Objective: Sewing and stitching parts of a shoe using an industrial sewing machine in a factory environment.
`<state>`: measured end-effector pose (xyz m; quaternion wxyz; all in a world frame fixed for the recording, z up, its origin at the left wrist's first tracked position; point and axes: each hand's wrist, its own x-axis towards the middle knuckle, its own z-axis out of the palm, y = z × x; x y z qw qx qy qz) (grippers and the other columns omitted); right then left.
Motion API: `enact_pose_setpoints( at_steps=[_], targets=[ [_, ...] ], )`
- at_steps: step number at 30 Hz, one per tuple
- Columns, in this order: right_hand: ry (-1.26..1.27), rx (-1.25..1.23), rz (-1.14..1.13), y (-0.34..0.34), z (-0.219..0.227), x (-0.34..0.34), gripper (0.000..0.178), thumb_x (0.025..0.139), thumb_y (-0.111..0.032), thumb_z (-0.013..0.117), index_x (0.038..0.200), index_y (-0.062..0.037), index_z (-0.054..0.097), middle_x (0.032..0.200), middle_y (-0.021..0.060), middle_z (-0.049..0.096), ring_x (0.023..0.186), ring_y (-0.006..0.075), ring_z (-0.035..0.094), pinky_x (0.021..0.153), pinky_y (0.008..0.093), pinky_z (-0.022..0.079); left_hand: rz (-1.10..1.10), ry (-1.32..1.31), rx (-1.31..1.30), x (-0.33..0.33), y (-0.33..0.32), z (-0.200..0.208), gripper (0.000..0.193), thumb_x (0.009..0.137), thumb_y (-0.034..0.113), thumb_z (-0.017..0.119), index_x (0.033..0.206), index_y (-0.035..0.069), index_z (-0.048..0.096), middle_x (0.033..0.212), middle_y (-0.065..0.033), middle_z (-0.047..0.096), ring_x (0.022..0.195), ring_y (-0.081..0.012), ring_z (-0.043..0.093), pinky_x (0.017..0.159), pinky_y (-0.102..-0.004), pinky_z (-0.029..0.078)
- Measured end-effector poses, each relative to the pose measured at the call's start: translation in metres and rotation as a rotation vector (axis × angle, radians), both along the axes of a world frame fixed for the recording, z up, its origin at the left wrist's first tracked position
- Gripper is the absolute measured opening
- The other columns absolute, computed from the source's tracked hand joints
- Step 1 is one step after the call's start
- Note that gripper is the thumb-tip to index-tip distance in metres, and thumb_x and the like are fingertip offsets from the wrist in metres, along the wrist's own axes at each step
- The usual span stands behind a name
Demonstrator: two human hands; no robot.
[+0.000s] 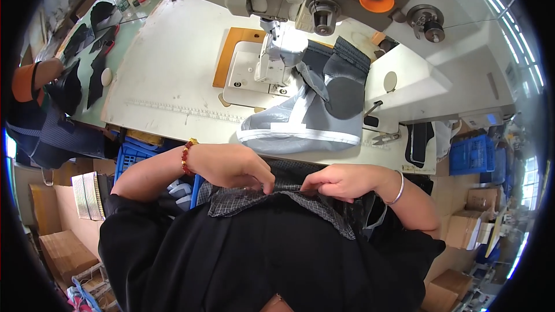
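Note:
My left hand point(236, 166), with a red beaded bracelet at the wrist, is closed in a pinch on the edge of a dark checked cloth point(228, 203). The cloth spreads across my front, just short of the table edge. Opposite it, my right hand point(346, 181), wearing a silver bangle, pinches the same cloth a little way to the right. Beyond my hands a grey boot-shaped piece point(341, 124) with white strips lies on its side on the white sewing table point(173, 60). Its upper part rests beside the sewing machine head point(272, 63).
A black-and-white cut piece point(418, 144) lies at the table's right end, near small metal snips point(386, 138). At left, a co-worker's arm point(40, 75) reaches over a green table point(130, 37) with black pieces and bottles. Blue baskets point(473, 155) and cardboard boxes point(66, 254) stand around.

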<state>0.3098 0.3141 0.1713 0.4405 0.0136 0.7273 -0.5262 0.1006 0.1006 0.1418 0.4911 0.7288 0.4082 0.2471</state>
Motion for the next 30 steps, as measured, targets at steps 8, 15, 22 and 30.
enact_pose_setpoints(
  at_steps=[8, 15, 22, 30],
  targets=[
    [-0.257, -0.476, -0.281, 0.027, -0.034, 0.020, 0.047, 0.094, -0.002, 0.046, 0.139, 0.0097, 0.053, 0.131, 0.0187, 0.066, 0.048, 0.0056, 0.046, 0.043, 0.0221, 0.038, -0.077, 0.085, 0.030, -0.002, 0.005, 0.003, 0.018, 0.098, 0.004, 0.060, 0.112, 0.009, 0.071, 0.093, -0.0080, 0.066, 0.087, -0.0279, 0.069, 0.075, -0.0400, 0.052],
    [-0.082, -0.175, -0.089, 0.002, -0.030, 0.016, 0.044, 0.099, -0.008, 0.045, 0.142, 0.0012, 0.056, 0.094, 0.0144, 0.071, 0.047, 0.0119, 0.053, 0.045, 0.0271, 0.043, -0.051, 0.156, 0.075, 0.001, 0.009, 0.014, 0.017, 0.099, 0.008, 0.062, 0.111, 0.013, 0.073, 0.094, -0.0074, 0.065, 0.090, -0.0305, 0.067, 0.075, -0.0418, 0.051],
    [0.571, 0.525, 0.258, -0.058, -0.016, -0.006, 0.021, 0.094, -0.013, 0.055, 0.094, 0.0002, 0.072, 0.087, 0.0222, 0.073, 0.084, 0.0397, 0.073, 0.075, 0.0512, 0.059, -0.009, 0.203, 0.099, 0.006, 0.019, 0.029, 0.013, 0.096, 0.007, 0.065, 0.106, 0.012, 0.071, 0.097, -0.0071, 0.069, 0.094, -0.0292, 0.068, 0.076, -0.0410, 0.053],
    [0.695, 0.460, 0.195, -0.047, -0.003, -0.012, 0.025, 0.089, -0.010, 0.061, 0.110, 0.0001, 0.071, 0.092, 0.0171, 0.073, 0.090, 0.0399, 0.071, 0.077, 0.0506, 0.057, 0.228, 0.209, -0.022, 0.001, 0.009, 0.032, 0.019, 0.091, 0.009, 0.076, 0.103, 0.009, 0.062, 0.087, -0.0082, 0.071, 0.079, -0.0252, 0.073, 0.069, -0.0363, 0.055]
  ],
)
